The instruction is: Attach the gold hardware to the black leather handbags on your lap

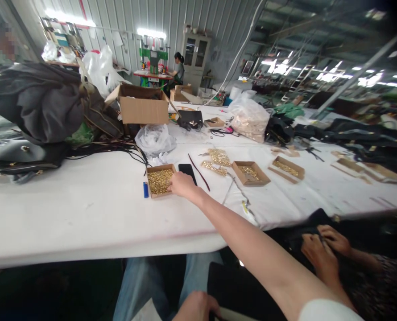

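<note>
My right hand (pixel 182 183) reaches across the white table (pixel 84 209) to the right rim of a small cardboard box of gold metal fittings (pixel 159 180). Its fingers are bunched together at the box's edge, and what they pinch is hidden. A blue lighter (pixel 146 189) lies left of the box, and a black phone (pixel 187 170) lies just behind my hand. My left hand (pixel 196 306) is low over my lap, its fingers curled on the edge of a black leather piece (pixel 241 287).
More boxes of gold fittings (pixel 250 172) (pixel 286 167) and loose gold piles (pixel 218 157) lie to the right. Black bags (pixel 41 102), an open carton (pixel 141 104) and plastic bags (pixel 155 139) crowd the back. Another person's hands (pixel 322 249) work at the right; someone sits at a far machine (pixel 178 67).
</note>
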A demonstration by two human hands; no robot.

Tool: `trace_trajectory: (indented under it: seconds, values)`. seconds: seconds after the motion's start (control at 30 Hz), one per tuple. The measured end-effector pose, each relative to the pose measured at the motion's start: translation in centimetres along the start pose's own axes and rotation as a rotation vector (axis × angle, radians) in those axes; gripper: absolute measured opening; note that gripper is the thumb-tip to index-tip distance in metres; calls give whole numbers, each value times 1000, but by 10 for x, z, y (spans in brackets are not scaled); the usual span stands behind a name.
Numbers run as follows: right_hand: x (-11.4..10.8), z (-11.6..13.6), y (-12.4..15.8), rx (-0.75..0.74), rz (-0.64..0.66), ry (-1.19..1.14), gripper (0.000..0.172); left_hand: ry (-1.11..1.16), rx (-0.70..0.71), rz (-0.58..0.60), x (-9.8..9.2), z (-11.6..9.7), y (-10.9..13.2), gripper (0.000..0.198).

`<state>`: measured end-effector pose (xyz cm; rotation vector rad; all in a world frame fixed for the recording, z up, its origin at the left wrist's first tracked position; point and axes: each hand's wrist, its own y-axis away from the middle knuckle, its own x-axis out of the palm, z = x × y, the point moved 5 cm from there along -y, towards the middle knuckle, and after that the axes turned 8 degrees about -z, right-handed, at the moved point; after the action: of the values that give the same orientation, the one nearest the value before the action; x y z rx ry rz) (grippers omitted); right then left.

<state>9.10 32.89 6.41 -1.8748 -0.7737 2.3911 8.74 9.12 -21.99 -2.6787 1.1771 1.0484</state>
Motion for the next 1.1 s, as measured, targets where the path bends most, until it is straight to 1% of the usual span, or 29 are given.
trace_trajectory:
  seconds: [0.07, 0.1, 0.2, 0.27, 0.37, 0.43, 0.5, 0.57, 0.7, 0.8, 0.87, 0.97, 1.03, 1.1]
  values:
    - [10, 5, -14, 9, 26, 11, 17, 0, -32, -55, -3, -2, 9, 35]
    - [14, 6, -17, 8, 33, 11, 18, 9, -39, -92, -6, -4, 14, 34]
    - [21, 3, -20, 3, 39, -7, 9, 63, -10, -187, -14, -13, 26, 36]
    - [22, -1, -19, -2, 21, -33, 3, 86, 4, -195, -18, -19, 34, 36]
    - [23, -8, -18, -6, -53, -87, 12, 99, -32, -202, -24, -27, 43, 32]
    - [24, -13, -17, 4, -113, -130, 14, 137, -51, -220, -26, -32, 48, 26]
    - [25, -18, -17, 23, -164, -187, 11, 183, -62, -221, -24, -36, 51, 18]
    - [25, -23, -17, 41, -199, -261, 10, 221, -85, -223, -21, -36, 53, 14]
    - [24, -31, -17, 65, -229, -423, 5, 259, -139, -262, -16, -34, 56, 14]
    - [20, -36, -14, 88, -246, -546, 8, 240, -138, -291, -17, -38, 60, 13]
    - [16, -38, -8, 118, -256, -631, 13, 208, -123, -292, -21, -42, 62, 15]
    - [10, -42, 12, 192, -242, -751, 27, 181, -54, -257, -31, -50, 66, 17]
    - [6, -47, 37, 244, -208, -859, 32, 191, -8, -242, -37, -52, 68, 15]
    - [4, -53, 72, 286, -174, -1010, 33, 201, 20, -243, -39, -50, 69, 12]
